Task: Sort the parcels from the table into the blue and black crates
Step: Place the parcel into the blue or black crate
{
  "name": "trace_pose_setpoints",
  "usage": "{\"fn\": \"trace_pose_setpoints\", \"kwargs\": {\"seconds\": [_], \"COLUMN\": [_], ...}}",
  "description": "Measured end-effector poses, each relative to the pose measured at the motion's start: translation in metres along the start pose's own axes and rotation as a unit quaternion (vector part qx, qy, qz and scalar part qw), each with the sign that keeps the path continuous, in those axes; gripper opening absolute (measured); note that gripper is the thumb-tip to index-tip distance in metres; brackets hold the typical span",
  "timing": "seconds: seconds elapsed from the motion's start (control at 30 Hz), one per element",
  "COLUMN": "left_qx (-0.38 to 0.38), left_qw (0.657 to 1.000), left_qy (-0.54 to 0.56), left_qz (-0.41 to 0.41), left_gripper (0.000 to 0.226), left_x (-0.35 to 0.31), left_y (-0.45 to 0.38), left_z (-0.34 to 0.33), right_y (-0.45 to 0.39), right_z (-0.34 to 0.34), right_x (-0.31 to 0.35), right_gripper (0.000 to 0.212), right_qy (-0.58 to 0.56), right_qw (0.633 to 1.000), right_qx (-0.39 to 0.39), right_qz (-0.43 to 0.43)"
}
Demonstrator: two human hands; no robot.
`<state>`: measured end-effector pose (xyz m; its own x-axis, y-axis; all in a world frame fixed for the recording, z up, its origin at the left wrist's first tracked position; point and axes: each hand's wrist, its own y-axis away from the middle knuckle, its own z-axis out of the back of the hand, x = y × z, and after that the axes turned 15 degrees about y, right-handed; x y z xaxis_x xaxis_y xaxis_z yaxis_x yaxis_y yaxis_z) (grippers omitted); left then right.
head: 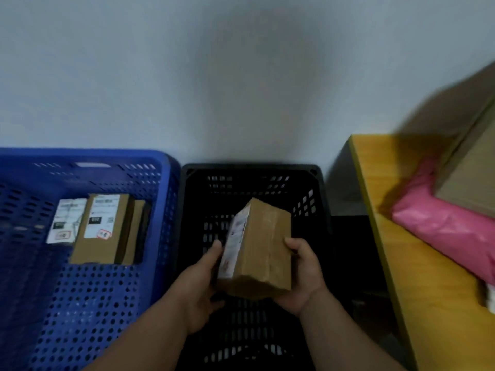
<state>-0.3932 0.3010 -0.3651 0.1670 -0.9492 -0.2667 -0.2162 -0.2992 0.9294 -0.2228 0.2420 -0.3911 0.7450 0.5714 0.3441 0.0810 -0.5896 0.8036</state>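
1. A brown cardboard parcel (258, 250) is held above the open black crate (251, 170), which stands at the centre of the view against the pale wall (241, 76).
2. The parcel is tilted, its far end pointing toward 12 o'clock and its white label (234, 245) turned to the 9 o'clock side.
3. The left hand (201, 285) grips the parcel on the label side, thumb lying along the label edge and fingers curled beneath the near corner.
4. The right hand (302, 277) grips the opposite side, thumb on the top face and fingers wrapped under the parcel.
5. The blue crate (166, 199) stands at 9 o'clock, touching the black crate's side.
6. Inside the blue crate lie 2 labelled parcels side by side: a cardboard box (103, 226) with a white label and red stamp, and just beside it at 9 o'clock a flatter white-labelled parcel (65, 220).
7. The yellow counter (401, 236) stands at 3 o'clock, apart from the black crate across a dark gap.
8. On the counter lies a pink mailer bag (442, 228), and a large cardboard box (471, 167) rests on its far part.
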Motion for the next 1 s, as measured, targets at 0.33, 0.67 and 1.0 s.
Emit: {"fn": "trace_pose_setpoints", "kwargs": {"seconds": [0.33, 0.67, 1.0], "left_qx": [0.076, 0.156, 0.174], "left_qw": [0.988, 0.959, 0.945], "left_qy": [0.027, -0.007, -0.026], "left_qz": [-0.130, -0.238, -0.277], "left_gripper": [0.024, 0.034, 0.031], "left_x": [0.022, 0.050, 0.068], "left_y": [0.139, 0.254, 0.299], "left_z": [0.020, 0.076, 0.106], "right_y": [0.125, 0.243, 0.277], "right_z": [-0.058, -0.114, -0.118], "right_x": [-0.016, -0.078, -0.117], "right_gripper": [0.026, 0.024, 0.065], "right_qy": [0.150, 0.303, 0.376], "right_qw": [0.972, 0.913, 0.905], "right_qx": [-0.094, -0.073, 0.043], "right_qz": [0.152, 0.265, 0.192]}}
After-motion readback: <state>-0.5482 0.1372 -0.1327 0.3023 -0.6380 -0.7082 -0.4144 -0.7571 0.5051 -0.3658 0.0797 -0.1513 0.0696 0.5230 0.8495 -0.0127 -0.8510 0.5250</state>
